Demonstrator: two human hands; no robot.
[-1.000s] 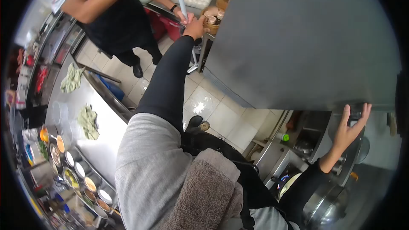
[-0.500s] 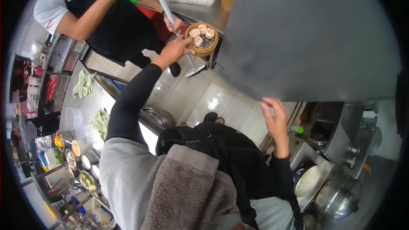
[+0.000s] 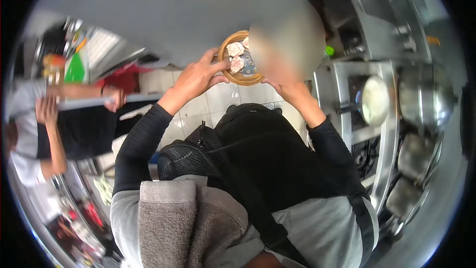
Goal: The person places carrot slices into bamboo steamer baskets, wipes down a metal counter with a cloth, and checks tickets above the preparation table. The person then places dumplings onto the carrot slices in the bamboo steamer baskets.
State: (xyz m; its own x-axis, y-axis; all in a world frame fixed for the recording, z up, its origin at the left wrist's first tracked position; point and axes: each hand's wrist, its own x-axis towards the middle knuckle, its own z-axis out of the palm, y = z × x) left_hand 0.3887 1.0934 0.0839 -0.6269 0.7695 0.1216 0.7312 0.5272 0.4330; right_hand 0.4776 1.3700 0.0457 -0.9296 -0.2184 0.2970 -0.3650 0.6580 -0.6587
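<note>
A round bamboo steamer basket [image 3: 241,80] is in front of my chest, between my two hands. Inside it sit pale pink-white dumplings [image 3: 235,49] on a dark perforated liner. My left hand [image 3: 196,77] grips the left rim, its fingers reaching over the edge and thumb underneath. At the lower right rim is my right hand [image 3: 292,92], thumb against the basket. A blurred pale patch hides its other fingers and the right part of the basket.
A large grey metal surface [image 3: 163,10] spans the top. To the right are a stove with a pan [image 3: 375,100] and a big metal pot [image 3: 424,97]. At left, a co-worker in a dark apron [image 3: 77,131] holds a long pole [image 3: 84,103].
My view has turned left to right, and the co-worker now appears lower left. The steamer basket has come nearer in my left hand, and my right hand has moved up to its right side.
</note>
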